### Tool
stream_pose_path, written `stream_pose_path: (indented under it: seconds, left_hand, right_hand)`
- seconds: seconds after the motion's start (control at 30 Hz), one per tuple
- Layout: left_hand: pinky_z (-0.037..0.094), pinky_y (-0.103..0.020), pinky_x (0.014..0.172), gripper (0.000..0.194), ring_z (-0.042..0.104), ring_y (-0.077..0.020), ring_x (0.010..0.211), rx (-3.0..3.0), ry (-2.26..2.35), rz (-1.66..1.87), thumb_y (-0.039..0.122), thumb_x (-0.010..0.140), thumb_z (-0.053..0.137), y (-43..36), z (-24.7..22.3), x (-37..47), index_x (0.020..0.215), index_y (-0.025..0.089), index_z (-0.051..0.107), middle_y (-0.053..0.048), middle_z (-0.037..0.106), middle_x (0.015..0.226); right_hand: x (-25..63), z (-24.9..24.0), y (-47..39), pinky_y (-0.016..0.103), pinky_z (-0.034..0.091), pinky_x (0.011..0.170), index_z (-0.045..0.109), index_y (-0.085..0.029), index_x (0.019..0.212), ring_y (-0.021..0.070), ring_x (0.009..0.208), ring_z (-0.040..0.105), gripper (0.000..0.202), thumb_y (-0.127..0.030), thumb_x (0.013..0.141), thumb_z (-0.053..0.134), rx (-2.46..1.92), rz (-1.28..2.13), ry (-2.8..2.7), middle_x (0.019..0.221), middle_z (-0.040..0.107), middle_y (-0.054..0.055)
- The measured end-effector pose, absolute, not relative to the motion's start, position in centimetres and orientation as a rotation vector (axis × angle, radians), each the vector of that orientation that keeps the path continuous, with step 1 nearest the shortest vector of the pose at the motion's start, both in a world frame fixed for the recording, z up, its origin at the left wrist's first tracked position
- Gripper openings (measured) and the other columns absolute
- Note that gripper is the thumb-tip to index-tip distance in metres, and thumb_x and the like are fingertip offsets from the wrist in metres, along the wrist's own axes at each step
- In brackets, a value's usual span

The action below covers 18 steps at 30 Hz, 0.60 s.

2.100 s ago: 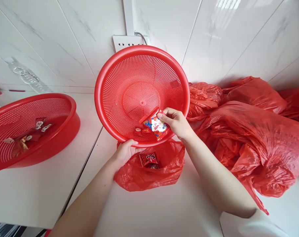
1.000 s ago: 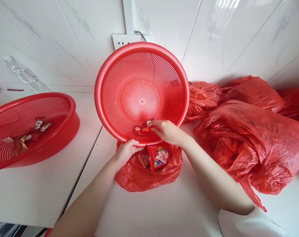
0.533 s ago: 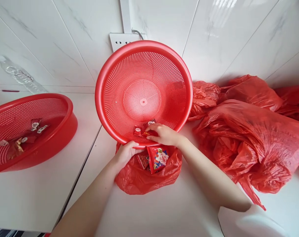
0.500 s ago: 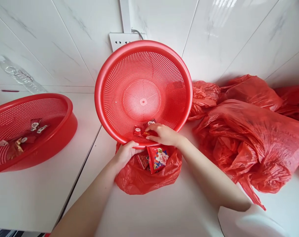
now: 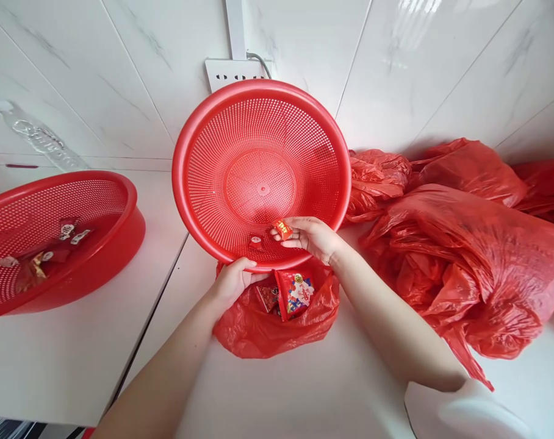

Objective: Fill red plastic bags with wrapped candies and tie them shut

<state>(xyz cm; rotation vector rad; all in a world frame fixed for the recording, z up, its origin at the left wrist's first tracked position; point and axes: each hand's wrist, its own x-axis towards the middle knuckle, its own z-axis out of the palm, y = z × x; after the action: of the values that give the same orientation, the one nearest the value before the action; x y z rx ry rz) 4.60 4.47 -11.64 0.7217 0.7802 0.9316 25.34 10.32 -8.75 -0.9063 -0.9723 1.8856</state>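
A round red plastic basket (image 5: 261, 91) with perforated sides is tilted toward me. My left hand (image 5: 233, 280) grips its near rim, thumb on the inside edge. Inside the lower part of the basket, my right hand (image 5: 311, 238) holds a small red-and-gold wrapped candy (image 5: 282, 230) between its fingers. One small dark red packet (image 5: 255, 242) lies on the lower basket wall, left of that hand. Just below the rim sits an open red plastic bag (image 5: 272, 338), with a bright red printed snack packet (image 5: 296, 295) and a darker packet (image 5: 268, 296) inside.
At the left stands another red basket (image 5: 137, 225) with several small packets. Full red plastic bags (image 5: 478, 256) crowd the right side. A clear bottle (image 5: 43, 140) and a white power strip (image 5: 233, 68) are by the tiled wall.
My right hand has lifted the red-and-gold candy off the basket wall. The dark packet that was beside it no longer shows there. The basket has shifted slightly; my left hand keeps its grip.
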Motion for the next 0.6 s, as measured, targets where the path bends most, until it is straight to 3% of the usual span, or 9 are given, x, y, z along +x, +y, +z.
stream_pose_path:
  seconds: [0.13, 0.27, 0.4, 0.6]
  left_hand:
    - [0.046, -0.051, 0.101, 0.039, 0.056, -0.0308, 0.121, 0.725, 0.785, 0.952, 0.015, 0.081, 0.053, 4.4, -11.6, 4.7, 0.117, 0.013, 0.065, -0.011, 0.066, 0.123]
    - [0.045, -0.05, 0.102, 0.041, 0.056, -0.0303, 0.122, 0.723, 0.779, 0.944, 0.014, 0.081, 0.052, 4.2, -11.3, 4.9, 0.119, 0.014, 0.064, -0.011, 0.066, 0.124]
    - [0.045, -0.049, 0.103, 0.042, 0.054, -0.03, 0.124, 0.715, 0.779, 0.935, 0.013, 0.08, 0.052, 4.2, -11.0, 4.9, 0.121, 0.014, 0.064, -0.01, 0.065, 0.126]
    - [0.048, -0.048, 0.1, 0.035, 0.056, -0.0311, 0.121, 0.731, 0.801, 0.932, 0.015, 0.079, 0.052, 4.3, -10.8, 4.8, 0.11, 0.013, 0.068, -0.011, 0.069, 0.119]
  right_hand:
    - [25.3, -9.0, 10.3, 0.025, 0.059, 0.072, 0.068, -0.01, 0.099, 0.0152, 0.078, 0.071, 0.02, -0.017, 0.08, 0.066, -0.901, 1.804, -1.048, 0.089, 0.074, 0.01]
    - [25.4, -9.0, 10.3, 0.021, 0.056, 0.067, 0.07, -0.011, 0.099, 0.0124, 0.074, 0.07, 0.024, -0.022, 0.078, 0.068, -0.996, 1.663, -1.232, 0.086, 0.074, 0.007]
    - [25.6, -8.3, 10.0, 0.025, 0.054, 0.072, 0.072, -0.012, 0.101, 0.0125, 0.074, 0.068, 0.028, -0.028, 0.078, 0.068, -1.035, 1.528, -1.444, 0.085, 0.073, 0.006]
    - [25.6, -6.7, 8.7, 0.03, 0.054, 0.079, 0.071, -0.013, 0.102, 0.0167, 0.084, 0.069, 0.03, -0.031, 0.078, 0.071, -0.771, 1.605, -1.84, 0.094, 0.073, 0.007]
